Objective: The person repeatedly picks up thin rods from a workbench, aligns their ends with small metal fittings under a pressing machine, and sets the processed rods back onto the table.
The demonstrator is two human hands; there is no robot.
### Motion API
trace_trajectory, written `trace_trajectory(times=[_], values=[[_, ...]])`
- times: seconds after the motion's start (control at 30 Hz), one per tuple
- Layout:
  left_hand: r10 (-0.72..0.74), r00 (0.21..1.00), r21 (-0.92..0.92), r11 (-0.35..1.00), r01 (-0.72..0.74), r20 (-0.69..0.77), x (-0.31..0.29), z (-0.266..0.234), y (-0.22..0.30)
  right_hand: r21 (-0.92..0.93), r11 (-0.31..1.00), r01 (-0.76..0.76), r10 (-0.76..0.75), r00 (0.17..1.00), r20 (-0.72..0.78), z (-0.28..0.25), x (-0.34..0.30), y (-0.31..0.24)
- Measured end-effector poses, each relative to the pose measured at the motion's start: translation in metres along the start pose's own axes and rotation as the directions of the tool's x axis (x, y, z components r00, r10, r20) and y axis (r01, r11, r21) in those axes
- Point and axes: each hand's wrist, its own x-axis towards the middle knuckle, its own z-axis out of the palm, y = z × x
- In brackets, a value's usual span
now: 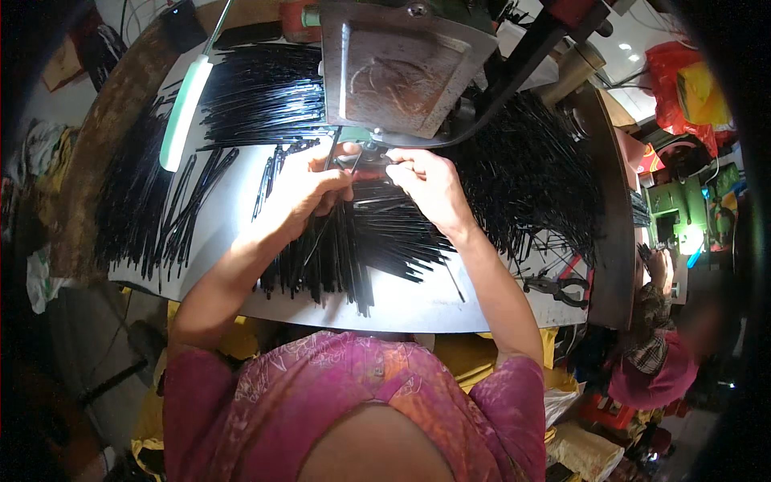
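Rods, thin and black, in several heaps on a pale worktop [450, 309].

Left hand [309, 186]: fingers closed on a black rod [351, 167], pinched near its end and held level just under the metal machine [401, 68], so that the tip sits at the working point below the plate.

Right hand [430, 186]: fingers closed on the same small spot from the other side, touching the left fingertips; the pair appear to steady one piece between them. Exactly what the right fingertips pinch is too small to tell.

Loose pile of rods [361, 249]: directly beneath both wrists, fanned toward the body, within easy reach for picking.

Stacked rods [265, 92]: laid parallel at the left rear, apart from the loose pile, which suggests sorting.

Tangled rods [530, 177]: a thick mass to the right of the machine.

Tube lamp [185, 112]: lies slanted at the left, lighting the worktop.

Pliers [558, 289]: rest near the right front edge, untouched.

Another person [654, 353]: seated well to the right, at a separate green machine [679, 209].
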Motion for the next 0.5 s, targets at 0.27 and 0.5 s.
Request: trace_trajectory(times=[0.27,0.5], values=[[0.043,0.991,-0.103,0.994,-0.030,0.127,0.001,0.000,0.001,0.350,0.905,-0.241,0.229,0.971,0.074,0.007,0.009,-0.002],[0.020,0.990,-0.227,0.974,0.013,0.140,0.003,0.002,0.002,0.387,0.886,-0.255,0.245,0.967,0.076,0.010,0.009,-0.006]])
